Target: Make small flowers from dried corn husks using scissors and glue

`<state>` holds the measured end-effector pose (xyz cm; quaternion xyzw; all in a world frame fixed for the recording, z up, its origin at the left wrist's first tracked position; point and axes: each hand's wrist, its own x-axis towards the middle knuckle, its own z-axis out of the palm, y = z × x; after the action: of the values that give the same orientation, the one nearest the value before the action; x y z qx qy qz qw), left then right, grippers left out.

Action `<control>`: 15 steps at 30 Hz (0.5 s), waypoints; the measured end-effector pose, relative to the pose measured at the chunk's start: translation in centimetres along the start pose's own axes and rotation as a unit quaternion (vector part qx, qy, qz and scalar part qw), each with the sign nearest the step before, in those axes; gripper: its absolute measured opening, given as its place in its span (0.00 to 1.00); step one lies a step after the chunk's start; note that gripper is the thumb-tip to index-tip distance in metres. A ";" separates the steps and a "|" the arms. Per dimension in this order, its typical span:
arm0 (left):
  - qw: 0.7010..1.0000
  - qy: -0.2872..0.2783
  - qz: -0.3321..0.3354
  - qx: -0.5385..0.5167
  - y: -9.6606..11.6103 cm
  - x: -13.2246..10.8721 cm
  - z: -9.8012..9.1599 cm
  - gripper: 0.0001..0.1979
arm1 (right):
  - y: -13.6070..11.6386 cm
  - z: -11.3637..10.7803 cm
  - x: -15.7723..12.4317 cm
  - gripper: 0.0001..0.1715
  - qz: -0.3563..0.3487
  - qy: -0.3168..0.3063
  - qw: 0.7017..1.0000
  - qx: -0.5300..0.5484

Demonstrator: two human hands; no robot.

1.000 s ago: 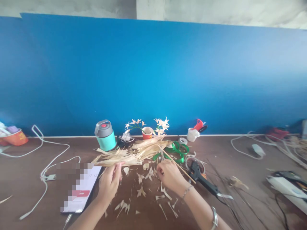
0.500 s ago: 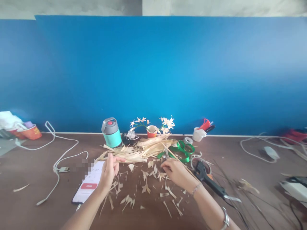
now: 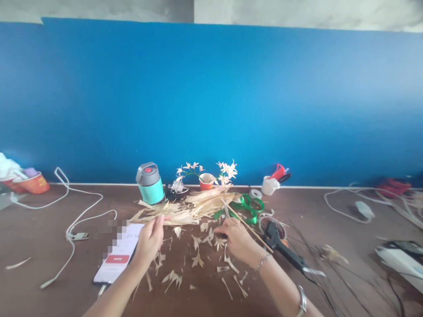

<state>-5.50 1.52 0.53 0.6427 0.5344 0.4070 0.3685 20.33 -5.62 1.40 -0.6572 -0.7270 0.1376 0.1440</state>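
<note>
My left hand (image 3: 151, 237) hovers over the phone's right edge, beside the dry husks, its thumb and fingers pressed together. Anything in that pinch is too small to make out. My right hand (image 3: 235, 237) is curled, palm down, above pale cut petals (image 3: 198, 259). A narrow greyish piece (image 3: 226, 209), perhaps metal, juts up beyond its fingers, and a thin straw-coloured stick (image 3: 253, 231) slants past its back. What the right fingers grip is hidden. Behind both hands lies a pile of dry husk strips (image 3: 185, 211).
A phone (image 3: 117, 257) lies at left near white cables (image 3: 87, 211). Behind stand a turquoise flask (image 3: 151, 189) and a paper cup (image 3: 207, 181) with pale flowers (image 3: 228, 169). Green ribbon (image 3: 249, 207), a tape roll (image 3: 255, 194) and a black glue gun (image 3: 284, 248) lie at right.
The view has turned slightly to the right. My left hand has moved a little toward the right hand, and its outstretched finger has drawn in toward the thumb. My right hand stays curled.
</note>
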 end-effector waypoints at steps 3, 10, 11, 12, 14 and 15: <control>1.000 -0.002 0.016 -0.012 -0.1 0.0 -0.1 0.26 | -0.2 0.2 0.0 0.31 0.000 0.002 1.000 0.001; 0.987 -0.014 0.125 0.098 -0.6 0.1 0.1 0.18 | -0.7 -0.1 0.3 0.38 0.015 0.066 0.998 -0.003; 0.982 -0.007 0.150 0.118 -0.8 0.1 0.2 0.17 | -0.7 -0.2 0.4 0.36 0.027 0.081 0.996 -0.005; 0.975 0.001 0.178 0.134 -0.9 0.2 0.3 0.16 | -0.8 -0.4 0.4 0.34 0.036 0.094 0.995 -0.007; 0.963 0.017 0.223 0.152 -1.2 0.3 0.5 0.15 | -0.8 -0.8 0.5 0.29 0.046 0.109 0.993 -0.010; 0.960 0.023 0.234 0.155 -1.3 0.4 0.6 0.15 | -0.7 -1.0 0.6 0.27 0.049 0.112 0.992 -0.012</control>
<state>-5.41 2.05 -0.80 0.7891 0.4342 0.4091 0.1465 19.97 -5.11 2.60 -0.7046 -0.6750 0.0614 0.2100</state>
